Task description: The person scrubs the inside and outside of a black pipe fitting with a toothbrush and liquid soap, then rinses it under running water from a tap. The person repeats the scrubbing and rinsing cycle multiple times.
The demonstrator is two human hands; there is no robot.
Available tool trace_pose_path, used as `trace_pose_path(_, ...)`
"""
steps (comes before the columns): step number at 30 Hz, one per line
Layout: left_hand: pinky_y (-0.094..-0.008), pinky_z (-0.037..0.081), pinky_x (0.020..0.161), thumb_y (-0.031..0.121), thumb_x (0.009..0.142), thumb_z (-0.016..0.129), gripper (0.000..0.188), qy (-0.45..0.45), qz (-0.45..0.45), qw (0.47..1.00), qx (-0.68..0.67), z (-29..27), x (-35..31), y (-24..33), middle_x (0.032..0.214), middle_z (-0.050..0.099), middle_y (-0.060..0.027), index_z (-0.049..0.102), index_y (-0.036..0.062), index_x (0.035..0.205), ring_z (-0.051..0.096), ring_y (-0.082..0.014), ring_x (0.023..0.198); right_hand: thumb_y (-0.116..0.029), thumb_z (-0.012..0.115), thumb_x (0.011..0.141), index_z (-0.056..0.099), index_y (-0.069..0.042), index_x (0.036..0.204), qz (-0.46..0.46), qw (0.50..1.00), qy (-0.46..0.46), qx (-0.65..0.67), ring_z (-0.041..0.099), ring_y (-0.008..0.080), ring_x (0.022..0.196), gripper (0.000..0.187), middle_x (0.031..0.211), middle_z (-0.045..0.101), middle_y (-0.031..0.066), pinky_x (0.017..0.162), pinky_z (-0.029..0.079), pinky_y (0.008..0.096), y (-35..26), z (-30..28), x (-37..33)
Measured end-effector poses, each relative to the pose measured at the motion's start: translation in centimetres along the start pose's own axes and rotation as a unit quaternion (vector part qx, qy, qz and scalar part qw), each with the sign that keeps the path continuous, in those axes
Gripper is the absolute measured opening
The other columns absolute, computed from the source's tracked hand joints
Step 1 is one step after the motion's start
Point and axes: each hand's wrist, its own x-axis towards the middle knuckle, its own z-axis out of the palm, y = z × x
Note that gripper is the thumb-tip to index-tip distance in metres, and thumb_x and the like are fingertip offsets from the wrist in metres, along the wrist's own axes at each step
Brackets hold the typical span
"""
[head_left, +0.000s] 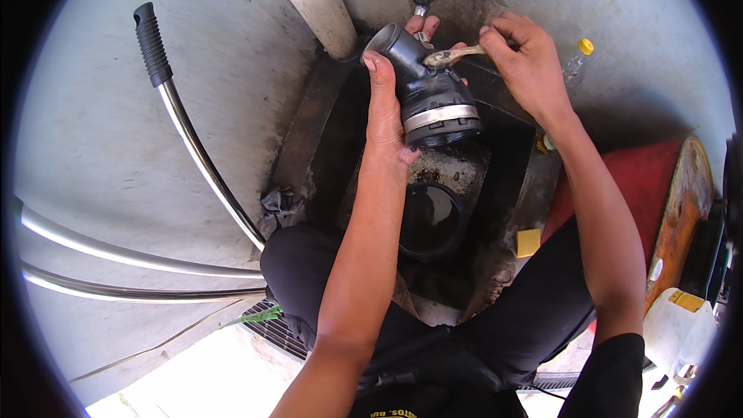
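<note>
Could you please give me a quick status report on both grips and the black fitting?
Left grip: supporting black fitting. Right grip: holding brush, head against fitting. Fitting tilted, metal band near lower end. Nothing seen blocking brush.

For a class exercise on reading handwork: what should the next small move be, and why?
Probably a short stroke of the brush along the black fitting: the right hand grips the handle, the brush head appears to touch the fitting's side, and the left hand holds the fitting.
</note>
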Motion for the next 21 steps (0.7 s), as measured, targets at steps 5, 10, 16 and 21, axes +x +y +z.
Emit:
trace_pose_path(5, -0.0501, 0.062, 0.099, 0.089, 0.092, 0.052, 0.115, 0.014, 0.022, 0.999, 0.02, -0.3, 0.0, -0.2, 0.158, 0.049, -0.0191, 0.034, -0.0014, 0.161, 0.064, -0.0381, 0.13, -0.027, 0.067, 0.089, 0.078, -0.006, 0.083, -0.143, 0.978, 0.064, -0.14, 0.063, 0.0299, 0.09, 0.024, 0.085, 0.067, 0.0059, 0.086, 0.048, 0.0464, -2.4, 1.2, -1.8)
trace_pose_path(10, -0.0508, 0.062, 0.098, 0.082, 0.094, 0.058, 0.112, 0.012, 0.024, 0.999, 0.044, -0.6, 0.1, 0.0, 0.159, 0.047, -0.0208, 0.031, -0.003, 0.162, 0.063, -0.041, 0.131, -0.021, 0.067, 0.092, 0.073, -0.004, 0.083, -0.125, 0.981, 0.077, -0.13, 0.06, 0.0279, 0.089, 0.02, 0.084, 0.063, 0.0067, 0.087, 0.045, 0.0425, -0.6, 0.1, 0.0)
trace_pose_path(16, -0.0529, 0.058, 0.105, 0.074, 0.097, 0.059, 0.096, 0.084, 0.052, 0.994, 0.047, -0.7, 0.1, -0.6, 0.155, 0.049, -0.0179, 0.037, -0.0012, 0.153, 0.064, -0.0364, 0.127, -0.026, 0.07, 0.087, 0.074, -0.007, 0.077, -0.133, 0.972, 0.087, -0.17, 0.063, 0.03, 0.091, 0.022, 0.084, 0.065, 0.0052, 0.085, 0.045, 0.0463, -1.5, 1.3, -1.3)
trace_pose_path(21, -0.0514, 0.059, 0.098, 0.068, 0.101, 0.055, 0.085, 0.127, 0.09, 0.986, 0.057, -1.3, 0.4, 0.1, 0.153, 0.051, -0.0161, 0.043, -0.0008, 0.149, 0.065, -0.0352, 0.125, -0.025, 0.071, 0.086, 0.074, -0.007, 0.079, -0.155, 0.969, 0.062, -0.182, 0.063, 0.03, 0.091, 0.02, 0.083, 0.064, 0.0064, 0.086, 0.044, 0.0438, -3.1, 1.0, -2.5)
